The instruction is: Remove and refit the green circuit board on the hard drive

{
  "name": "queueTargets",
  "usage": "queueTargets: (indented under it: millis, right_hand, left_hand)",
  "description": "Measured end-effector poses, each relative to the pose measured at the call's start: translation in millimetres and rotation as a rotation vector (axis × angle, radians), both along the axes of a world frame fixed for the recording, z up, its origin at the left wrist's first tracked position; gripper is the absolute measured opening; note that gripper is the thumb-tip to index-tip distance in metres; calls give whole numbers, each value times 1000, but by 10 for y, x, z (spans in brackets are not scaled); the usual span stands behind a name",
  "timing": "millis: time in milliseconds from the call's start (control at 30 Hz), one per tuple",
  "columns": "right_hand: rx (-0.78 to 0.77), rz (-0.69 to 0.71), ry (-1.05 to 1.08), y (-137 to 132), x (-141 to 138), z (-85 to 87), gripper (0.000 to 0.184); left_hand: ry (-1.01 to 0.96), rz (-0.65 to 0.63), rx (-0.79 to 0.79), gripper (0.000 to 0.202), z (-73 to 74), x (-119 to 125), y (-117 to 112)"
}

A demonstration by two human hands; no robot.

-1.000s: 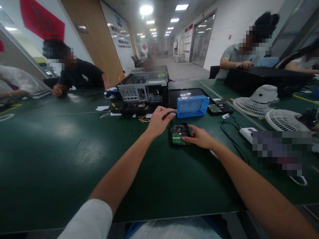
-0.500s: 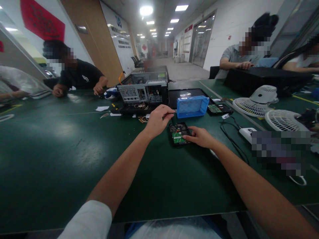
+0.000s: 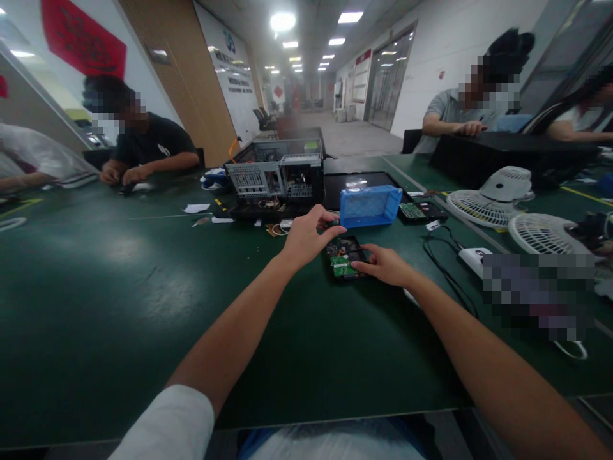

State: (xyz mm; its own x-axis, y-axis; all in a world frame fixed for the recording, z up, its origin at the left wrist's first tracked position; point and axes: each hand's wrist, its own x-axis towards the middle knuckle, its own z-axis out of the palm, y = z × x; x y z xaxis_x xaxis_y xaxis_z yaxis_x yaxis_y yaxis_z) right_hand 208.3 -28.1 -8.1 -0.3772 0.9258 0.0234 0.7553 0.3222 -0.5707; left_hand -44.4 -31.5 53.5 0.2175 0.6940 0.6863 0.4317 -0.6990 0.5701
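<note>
On the green table lies a black hard drive (image 3: 345, 263) with a green circuit board on its near half. My right hand (image 3: 387, 264) grips its right side, thumb over the board and fingers along the edge. Beyond the drive, my left hand (image 3: 312, 235) hovers with thumb and fingers curled toward each other; whatever is between the tips is too small and dark to name. Just right of those fingertips a blue plastic bin (image 3: 371, 206) stands tipped on its side, its opening facing me.
An opened computer case (image 3: 275, 176) stands behind my left hand. Right of the bin lies another part with a green board (image 3: 421, 211). White fans (image 3: 493, 195), a power strip (image 3: 476, 259) and black cables occupy the right. Co-workers sit across the table.
My left hand has shifted slightly right and down, its fingertips now a little more apart. My right hand and the hard drive stay put. The co-worker at left has brought both hands together.
</note>
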Motion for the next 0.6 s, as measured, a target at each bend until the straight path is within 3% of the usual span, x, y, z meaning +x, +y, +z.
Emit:
queueTargets:
  millis: [133, 300, 600]
  right_hand:
    - [-3, 7, 7, -5, -7, -3, 77]
    - [-6, -2, 9, -9, -9, 5, 76]
    - [3, -3, 9, -8, -5, 0, 78]
  left_hand:
    - [-30, -18, 15, 17, -18, 32, -16]
    - [34, 69, 68, 7, 20, 6, -17]
    - [121, 85, 122, 19, -5, 11, -12]
